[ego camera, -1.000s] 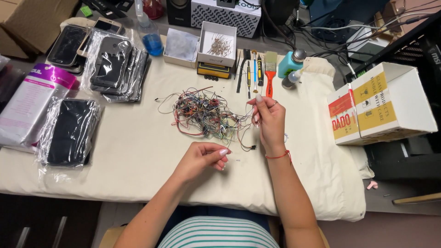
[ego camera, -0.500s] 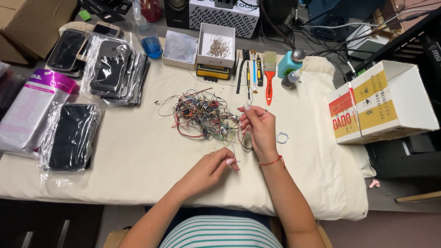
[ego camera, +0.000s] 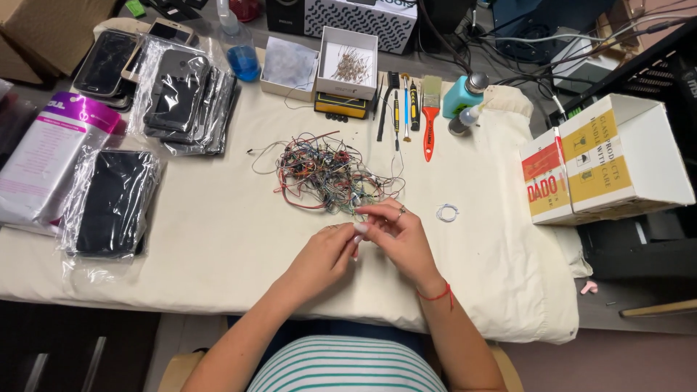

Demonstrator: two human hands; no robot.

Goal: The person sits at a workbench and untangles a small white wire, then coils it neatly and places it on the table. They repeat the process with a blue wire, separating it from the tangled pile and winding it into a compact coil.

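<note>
**Two hands meet at the edge of a wire tangle**

The left hand [ego camera: 328, 250] and right hand [ego camera: 396, 236] come together at the middle of the table [ego camera: 218, 239], which is covered with a cream cloth. Their fingertips touch just below a loose tangle of thin coloured wires [ego camera: 323, 174]. The fingers of both hands are curled in and pinched close together, seemingly around a fine wire end from the tangle, though it is too small to make out clearly. The tangle lies on the cloth just beyond the hands, its near edge reaching the right hand's fingers.

A small white coil of wire [ego camera: 447, 213] lies just to the right of the right hand, apart from it. Farther back stand an open white box of small parts [ego camera: 348, 64], a row of hand tools with an orange-handled brush [ego camera: 430, 120], and a teal bottle [ego camera: 463, 94]. On the left lie bagged dark phones [ego camera: 109, 203], more bagged phones [ego camera: 185, 98] and a purple and white packet [ego camera: 51, 156]. A white, yellow and red cardboard box [ego camera: 610, 160] sits at the right edge.
</note>
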